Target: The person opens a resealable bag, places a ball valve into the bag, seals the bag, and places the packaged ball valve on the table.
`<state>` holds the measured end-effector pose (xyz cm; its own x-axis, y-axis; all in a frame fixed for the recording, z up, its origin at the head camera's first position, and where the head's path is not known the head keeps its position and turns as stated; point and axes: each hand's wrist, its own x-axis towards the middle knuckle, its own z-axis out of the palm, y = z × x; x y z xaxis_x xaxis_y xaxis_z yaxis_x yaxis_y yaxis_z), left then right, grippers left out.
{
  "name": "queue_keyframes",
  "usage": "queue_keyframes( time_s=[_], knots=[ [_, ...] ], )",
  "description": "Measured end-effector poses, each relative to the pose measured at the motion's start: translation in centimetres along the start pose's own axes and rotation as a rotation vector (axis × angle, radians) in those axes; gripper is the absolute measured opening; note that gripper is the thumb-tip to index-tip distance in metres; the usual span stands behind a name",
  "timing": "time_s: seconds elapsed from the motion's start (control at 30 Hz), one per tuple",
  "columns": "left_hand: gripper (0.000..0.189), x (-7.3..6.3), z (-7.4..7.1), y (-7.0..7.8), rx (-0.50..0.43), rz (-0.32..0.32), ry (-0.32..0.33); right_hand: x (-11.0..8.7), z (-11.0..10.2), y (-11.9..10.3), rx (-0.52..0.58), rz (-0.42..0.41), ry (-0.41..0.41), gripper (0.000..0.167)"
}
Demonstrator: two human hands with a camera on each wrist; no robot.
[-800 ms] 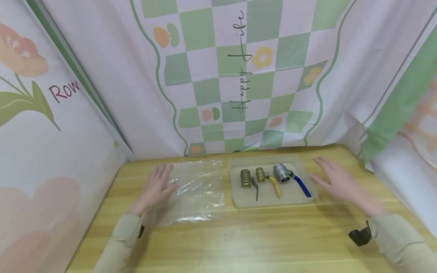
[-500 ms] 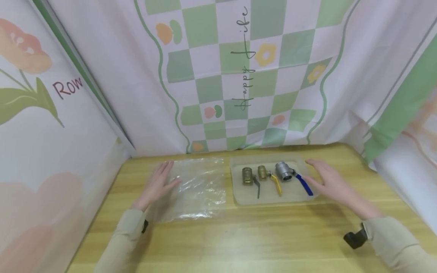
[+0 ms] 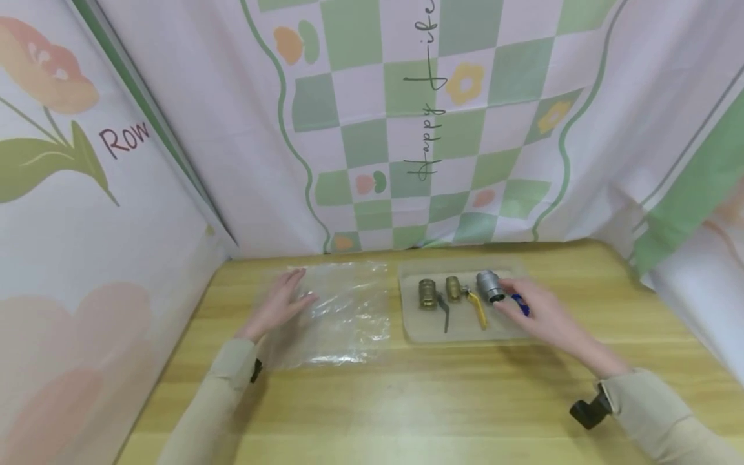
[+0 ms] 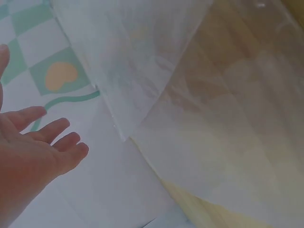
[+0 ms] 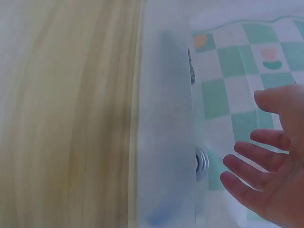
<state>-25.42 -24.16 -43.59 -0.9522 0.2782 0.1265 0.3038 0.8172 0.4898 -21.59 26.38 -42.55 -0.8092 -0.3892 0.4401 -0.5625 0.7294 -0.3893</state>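
A shallow translucent tray (image 3: 409, 332) holds three ball valves side by side. At its left is a brass valve (image 3: 427, 294) with a grey lever, and in the middle a smaller brass valve (image 3: 453, 289) with a yellow lever. My right hand (image 3: 543, 313) reaches over the tray's right end, thumb and fingers parted beside the silver valve (image 3: 489, 284); it hides part of that valve's blue lever. The right wrist view shows these fingers (image 5: 251, 166) loosely bent around nothing. My left hand (image 3: 276, 307), fingers extended, is over the left side of a clear plastic bag (image 3: 343, 316); contact cannot be told.
Both bag and tray lie on a wooden table (image 3: 383, 413), the bag left of the tray. A patterned curtain (image 3: 430, 129) hangs behind the table's far edge, and more printed cloth (image 3: 116, 258) closes off the left side.
My right hand has moved left from beyond the tray's right edge to the silver valve, covering part of its blue lever. The left hand stays by the bag. The head view has shifted slightly.
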Motion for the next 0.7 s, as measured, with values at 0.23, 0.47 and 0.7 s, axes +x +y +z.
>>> queue_keyframes(
  time_s=[0.23,0.47,0.7],
  knots=[
    [0.074,0.6,0.2,0.1,-0.052,-0.002,-0.022,0.4,0.9,-1.9,0.156,0.031,-0.053,0.039],
    [0.078,1.1,0.3,0.2,-0.130,-0.052,-0.074,0.8,1.3,-3.9,0.223,0.053,-0.105,0.034],
    [0.076,1.5,0.4,-0.3,-0.165,-0.069,-0.078,1.3,1.7,-6.1,0.268,0.061,-0.155,0.027]
  ],
)
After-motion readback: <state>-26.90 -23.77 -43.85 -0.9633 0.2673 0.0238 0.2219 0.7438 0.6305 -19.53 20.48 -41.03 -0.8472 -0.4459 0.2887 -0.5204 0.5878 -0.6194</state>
